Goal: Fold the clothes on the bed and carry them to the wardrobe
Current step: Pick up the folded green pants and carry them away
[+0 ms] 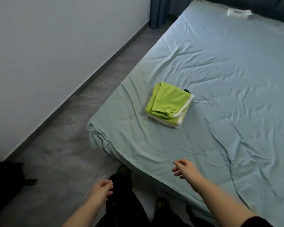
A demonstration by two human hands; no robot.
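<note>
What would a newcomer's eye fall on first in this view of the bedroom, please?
The bright lime-green folded garment with white trim stands out first, a neat stack with something dark just showing beneath it. It lies towards the near left part of the wrinkled pale blue-green bedsheet, which fills most of the view. A small white rectangular object lies at the sheet's far edge.

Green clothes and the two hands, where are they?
green clothes [168, 102], head view, top green fold.
right hand [184, 168], head view, back of the hand.
left hand [102, 189], head view, back of the hand.
</note>
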